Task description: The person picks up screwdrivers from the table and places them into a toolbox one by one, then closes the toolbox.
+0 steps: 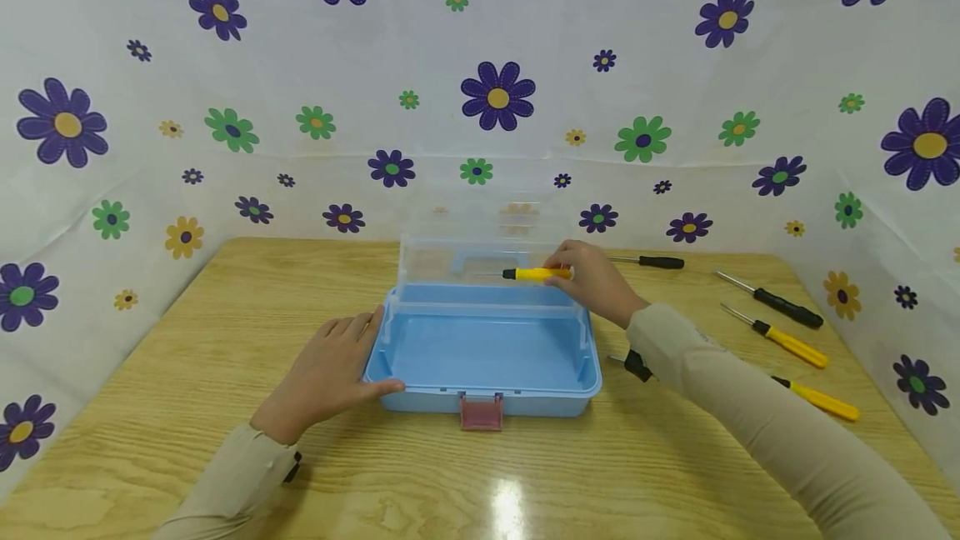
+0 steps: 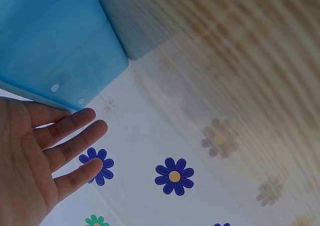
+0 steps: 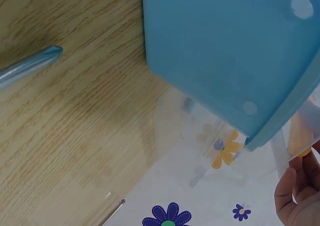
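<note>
A light blue toolbox (image 1: 480, 357) stands on the table with its clear lid (image 1: 487, 265) raised at the back. No tools show inside its tray. My right hand (image 1: 592, 277) pinches a screwdriver (image 1: 532, 274) by its yellow handle, above the box's back right part; the thin shaft points left. In the right wrist view, curled fingers (image 3: 295, 191) show at the edge, beyond the box wall. My left hand (image 1: 333, 365) rests against the box's left side, thumb on the front rim. Its other fingers (image 2: 75, 143) are nearly straight and spread in the left wrist view.
To the right lie black-handled screwdrivers (image 1: 787, 307) and yellow-handled ones (image 1: 795, 344). Another black-handled one (image 1: 660, 262) lies near the back edge. A metal shaft (image 1: 615, 358) pokes out by my right forearm. A pink latch (image 1: 482, 413) hangs at the box's front. Flowered cloth (image 1: 420, 48) surrounds the table.
</note>
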Motion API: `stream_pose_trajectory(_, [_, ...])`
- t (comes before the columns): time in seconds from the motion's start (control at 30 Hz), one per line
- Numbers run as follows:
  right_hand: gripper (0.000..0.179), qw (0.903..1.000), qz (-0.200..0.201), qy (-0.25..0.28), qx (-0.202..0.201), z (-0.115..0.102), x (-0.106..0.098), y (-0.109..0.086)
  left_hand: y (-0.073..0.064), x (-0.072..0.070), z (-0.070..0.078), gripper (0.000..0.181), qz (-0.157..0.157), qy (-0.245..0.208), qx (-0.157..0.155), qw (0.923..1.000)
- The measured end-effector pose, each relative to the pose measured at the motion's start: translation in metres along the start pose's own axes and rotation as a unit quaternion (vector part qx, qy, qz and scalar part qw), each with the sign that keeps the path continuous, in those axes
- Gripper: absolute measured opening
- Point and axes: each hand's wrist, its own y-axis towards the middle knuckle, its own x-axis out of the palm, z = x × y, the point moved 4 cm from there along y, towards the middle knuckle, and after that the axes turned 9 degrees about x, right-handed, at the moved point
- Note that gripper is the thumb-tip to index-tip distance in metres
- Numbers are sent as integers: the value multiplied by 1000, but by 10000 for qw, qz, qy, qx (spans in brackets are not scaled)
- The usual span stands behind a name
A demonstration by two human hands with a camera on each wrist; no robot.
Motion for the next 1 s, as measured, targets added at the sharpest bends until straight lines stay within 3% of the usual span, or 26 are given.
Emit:
stream_pose_trajectory(0.5, [29, 9986, 292, -314, -314, -5, -1, -5, 0, 1, 0, 106, -26, -36, -25, 10000])
stream_pose_trajectory(1.0, [32, 9992, 221, -101, -305, 1, -2, -5, 0, 1, 0, 105, -17, -53, -23, 10000])
